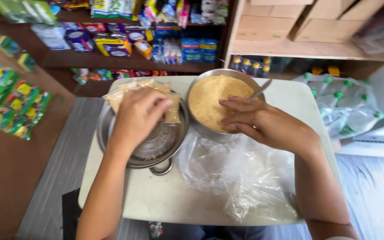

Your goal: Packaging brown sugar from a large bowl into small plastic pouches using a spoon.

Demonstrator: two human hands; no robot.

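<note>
So on the left there's a shallow round steel pan [125, 153] that nearly reaches the left edge of the small pale table [156, 200], and the left hand [139, 116] is palm down over it, fingers curled onto a small clear packet of tan powder [172, 111] lying with others on the pan's far rim. Right of it, almost touching, sits a round metal bowl of yellow-tan powder [210, 104] with a spoon handle [262, 88] sticking out. The right hand [254, 120] rests flat and open on the bowl's near rim, holding nothing; crumpled clear plastic bags [245, 178] cover the near right side, leaving bare tabletop only at the near left.
</note>
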